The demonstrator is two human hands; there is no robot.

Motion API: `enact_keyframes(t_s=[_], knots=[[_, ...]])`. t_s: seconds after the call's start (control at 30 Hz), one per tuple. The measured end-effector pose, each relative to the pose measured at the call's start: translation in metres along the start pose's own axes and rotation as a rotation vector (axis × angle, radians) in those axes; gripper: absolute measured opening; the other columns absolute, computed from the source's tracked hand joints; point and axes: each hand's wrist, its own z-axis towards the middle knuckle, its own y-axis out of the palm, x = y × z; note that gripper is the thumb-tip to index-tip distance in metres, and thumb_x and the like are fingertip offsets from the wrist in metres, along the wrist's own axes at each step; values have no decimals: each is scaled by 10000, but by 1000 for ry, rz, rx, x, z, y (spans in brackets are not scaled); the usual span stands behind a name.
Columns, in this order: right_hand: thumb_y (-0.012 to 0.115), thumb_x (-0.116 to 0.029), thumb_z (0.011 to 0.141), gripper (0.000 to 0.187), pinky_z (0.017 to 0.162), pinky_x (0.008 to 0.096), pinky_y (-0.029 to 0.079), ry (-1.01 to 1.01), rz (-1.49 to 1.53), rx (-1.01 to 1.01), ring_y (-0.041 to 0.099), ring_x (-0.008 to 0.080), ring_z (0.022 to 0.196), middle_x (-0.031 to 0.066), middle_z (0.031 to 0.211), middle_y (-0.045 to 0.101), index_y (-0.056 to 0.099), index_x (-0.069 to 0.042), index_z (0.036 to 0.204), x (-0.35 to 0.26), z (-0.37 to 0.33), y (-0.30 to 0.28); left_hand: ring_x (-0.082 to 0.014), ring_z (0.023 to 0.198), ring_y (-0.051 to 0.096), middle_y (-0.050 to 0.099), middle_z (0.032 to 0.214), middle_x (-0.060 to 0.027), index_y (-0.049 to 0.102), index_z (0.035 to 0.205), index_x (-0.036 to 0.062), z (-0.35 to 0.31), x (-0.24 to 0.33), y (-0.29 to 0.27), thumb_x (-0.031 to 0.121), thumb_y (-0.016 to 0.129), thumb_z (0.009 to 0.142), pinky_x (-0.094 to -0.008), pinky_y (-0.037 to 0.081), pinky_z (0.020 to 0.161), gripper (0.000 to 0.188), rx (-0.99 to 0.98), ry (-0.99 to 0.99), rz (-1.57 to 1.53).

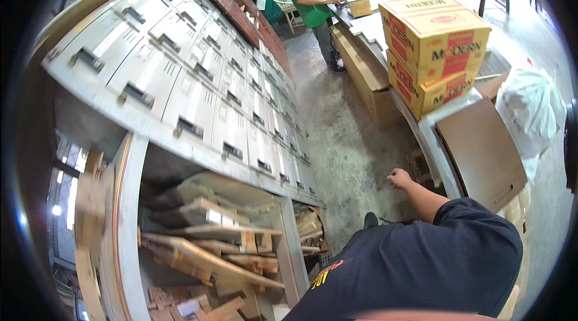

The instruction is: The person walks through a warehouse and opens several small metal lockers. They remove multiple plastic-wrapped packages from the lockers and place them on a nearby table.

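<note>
Concrete floor [337, 122] is flanked by grey lockers [189, 98] and a counter [432, 141] stacked with yellow cartons [436, 56]. Near the counter, the right hand [398, 179] is held loosely half-open, empty.

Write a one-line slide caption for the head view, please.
Right hand in mid-air above the concrete floor, between grey lockers and stacked yellow boxes.
</note>
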Motion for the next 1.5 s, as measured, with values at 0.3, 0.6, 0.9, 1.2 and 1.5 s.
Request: enact_keyframes(t_s=[0.3, 0.6, 0.9, 1.2, 1.5], knots=[[656, -167, 945, 150, 467, 366, 485, 169, 356, 19, 599, 184, 556, 89, 757, 645, 638, -21, 972, -112, 238, -47, -264, 826, 719, 696, 1024, -111, 627, 1075, 56, 83, 523, 17, 276, 565, 1023, -413, 586, 622, 235, -57, 570, 23], [665, -196, 938, 162, 508, 327, 495, 34, 348, 73, 604, 159, 587, 59, 785, 651, 647, -36, 954, -328, 537, -93, -253, 834, 739, 670, 1138, -116, 599, 1202, 37, 181, 835, 104, 173, 633, 991, -350, 605, 601, 253, -128, 780, -184], [683, -196, 921, 193, 667, 355, 559, -423, 236, -13, 698, 180, 684, 87, 800, 706, 700, -11, 972, -574, 707, -64, -234, 897, 716, 488, 1458, -180, 297, 1528, 38, 203, 1184, 4, 156, 622, 992, -344, 596, 619, 638, 166, 1356, -374], [654, -194, 984, 185, 610, 312, 533, -434, 220, -213, 672, 146, 694, 55, 813, 701, 672, -12, 952, -735, 794, -13, -469, 1115, 581, 581, 1206, -284, 505, 1246, -55, 265, 1341, -17, 219, 724, 895, -514, 474, 966, 496, 895, 1317, -348], [791, -170, 863, 614, 829, 345, 542, -1216, 179, -98, 622, 205, 1079, 148, 1263, 599, 500, -32, 1385, -980, 853, -2, -267, 776, 671, 657, 1056, -176, 634, 1130, 23, 264, 1365, 66, 248, 765, 883, -377, 533, 707, 359, 549, 1401, -82]])
